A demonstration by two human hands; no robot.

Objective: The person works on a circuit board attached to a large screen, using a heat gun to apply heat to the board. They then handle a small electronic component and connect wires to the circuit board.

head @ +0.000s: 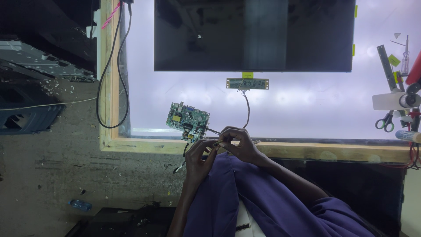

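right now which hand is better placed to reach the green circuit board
The left hand, probably. It sits just below the green circuit board, on the same side. The right hand is farther off and pinches a thin wire end together with the left.

Most light comes from a glowing white backlit surface (pixel 307 109) filling the centre and right of the frame, bright enough to wash out detail. The dark screen panel (pixel 254 35) at top shows faint reflections. The left side and bottom are dim and shadowed. Both hands appear backlit, slightly soft.
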